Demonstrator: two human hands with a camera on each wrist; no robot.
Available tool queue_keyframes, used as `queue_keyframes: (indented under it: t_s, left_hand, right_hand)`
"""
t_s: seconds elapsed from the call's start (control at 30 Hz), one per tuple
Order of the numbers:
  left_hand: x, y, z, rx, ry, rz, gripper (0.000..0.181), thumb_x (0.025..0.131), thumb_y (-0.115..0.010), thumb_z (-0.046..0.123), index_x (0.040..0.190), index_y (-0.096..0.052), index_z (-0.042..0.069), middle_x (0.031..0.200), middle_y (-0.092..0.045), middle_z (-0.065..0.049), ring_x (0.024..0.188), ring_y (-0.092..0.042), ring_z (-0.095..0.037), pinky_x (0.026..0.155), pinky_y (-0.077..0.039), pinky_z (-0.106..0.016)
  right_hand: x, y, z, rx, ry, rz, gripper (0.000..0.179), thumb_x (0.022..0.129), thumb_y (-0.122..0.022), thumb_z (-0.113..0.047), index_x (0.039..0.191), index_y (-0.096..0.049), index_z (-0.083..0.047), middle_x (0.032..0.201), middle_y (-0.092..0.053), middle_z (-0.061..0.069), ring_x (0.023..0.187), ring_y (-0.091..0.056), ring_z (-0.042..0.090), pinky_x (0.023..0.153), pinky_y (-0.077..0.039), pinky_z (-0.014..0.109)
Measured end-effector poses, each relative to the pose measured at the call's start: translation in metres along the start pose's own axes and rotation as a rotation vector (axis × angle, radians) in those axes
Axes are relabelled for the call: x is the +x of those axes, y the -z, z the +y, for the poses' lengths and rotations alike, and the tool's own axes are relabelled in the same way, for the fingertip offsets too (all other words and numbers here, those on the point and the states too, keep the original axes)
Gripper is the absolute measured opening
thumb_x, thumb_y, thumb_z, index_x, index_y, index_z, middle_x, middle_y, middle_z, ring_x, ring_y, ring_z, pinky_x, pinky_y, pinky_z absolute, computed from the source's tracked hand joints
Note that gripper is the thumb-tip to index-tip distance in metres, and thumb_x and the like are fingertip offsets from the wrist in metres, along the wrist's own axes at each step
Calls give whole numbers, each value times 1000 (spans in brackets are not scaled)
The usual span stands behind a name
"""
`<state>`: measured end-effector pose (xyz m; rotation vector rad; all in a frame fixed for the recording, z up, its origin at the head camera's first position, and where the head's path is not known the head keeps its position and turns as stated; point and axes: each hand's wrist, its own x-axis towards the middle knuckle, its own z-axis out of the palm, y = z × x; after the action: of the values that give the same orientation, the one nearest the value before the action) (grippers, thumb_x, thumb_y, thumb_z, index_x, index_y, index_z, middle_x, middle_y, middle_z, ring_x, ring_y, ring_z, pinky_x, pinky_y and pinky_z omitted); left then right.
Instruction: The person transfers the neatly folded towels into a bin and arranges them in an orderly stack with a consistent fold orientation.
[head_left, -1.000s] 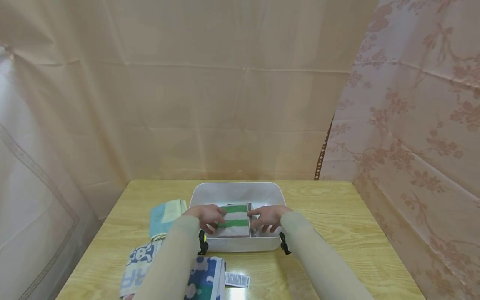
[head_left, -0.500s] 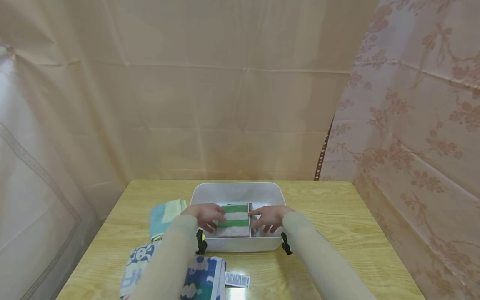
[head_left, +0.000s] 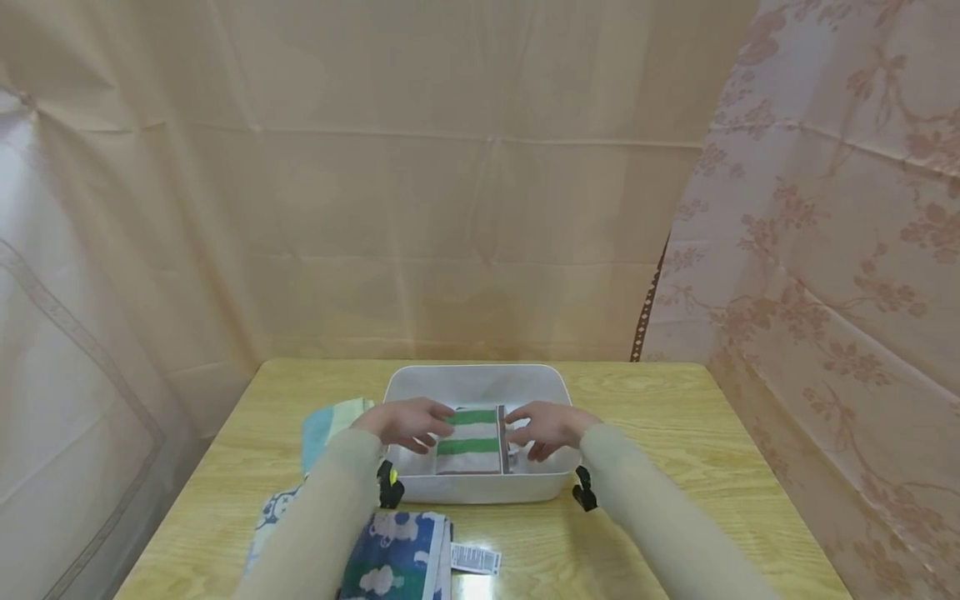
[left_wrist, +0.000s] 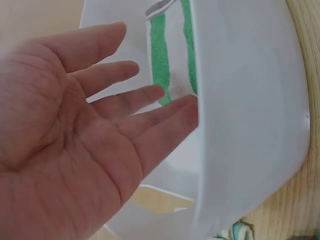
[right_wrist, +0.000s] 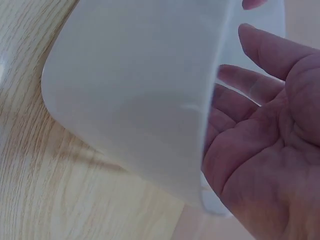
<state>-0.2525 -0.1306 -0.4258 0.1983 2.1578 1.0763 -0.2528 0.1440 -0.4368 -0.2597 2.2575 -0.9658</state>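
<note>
A folded towel with green and white stripes (head_left: pixel 468 446) and a grey-brown edge lies in a white plastic basin (head_left: pixel 487 490). My left hand (head_left: pixel 408 422) hangs over the basin's left side, its fingers loosely spread beside the towel. In the left wrist view the palm of the left hand (left_wrist: pixel 85 120) faces the camera and holds nothing. My right hand (head_left: pixel 553 425) is over the right side, fingertips near the towel's grey-brown edge. The right wrist view shows the right hand (right_wrist: pixel 270 130) with relaxed fingers, partly hidden behind the basin wall (right_wrist: pixel 135 90).
A blue patterned towel (head_left: pixel 401 550) with a white label (head_left: pixel 476 559) lies at the table's front. To the left are a turquoise and cream towel (head_left: pixel 318 433) and a white-blue towel (head_left: pixel 272 521), partly behind the left sleeve. Curtains hang behind the wooden table (head_left: pixel 675 467).
Both hands have lifted slightly and drawn apart from the striped towel, the left toward the left, the right toward the right. The towel stays in the basin.
</note>
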Motion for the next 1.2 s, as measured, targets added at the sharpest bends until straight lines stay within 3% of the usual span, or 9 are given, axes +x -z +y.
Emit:
queue_keyframes:
  t_s: [0.33, 0.63, 0.83, 1.2]
  left_hand:
    - [-17, 5, 3, 20, -92, 21, 56, 103, -62, 25, 152, -46, 4, 146, -55, -18, 122, -61, -39, 94, -58, -45]
    - [-35, -2, 11, 45, -189, 10, 51, 103, -62, 26, 149, -50, 7, 142, -57, -21, 114, -65, -36, 88, -60, -44]
    - [-50, -7, 16, 46, -243, 6, 50, 103, -63, 29, 146, -53, 7, 131, -63, -13, 107, -68, -31, 84, -61, -43]
    - [-73, -16, 17, -9, -251, -51, 40, 102, -64, 29, 138, -61, 11, 122, -65, -8, 100, -69, -30, 78, -63, -43]
  right_hand:
    - [-13, 5, -2, 106, 80, 22, 53, 101, -62, -17, 148, -47, 2, 120, -66, 27, 95, -71, 43, 80, -62, 45]
    - [-29, 7, -3, 152, 130, 31, 53, 101, -64, -19, 148, -49, 1, 126, -66, 24, 98, -71, 36, 82, -61, 41]
    - [-38, 6, -2, 210, 189, 51, 54, 99, -66, -18, 146, -49, 2, 116, -69, 19, 93, -72, 32, 83, -61, 42]
    - [-58, 0, -6, 282, 267, 40, 52, 98, -67, -17, 145, -51, -1, 102, -74, 11, 88, -73, 27, 84, -61, 43]
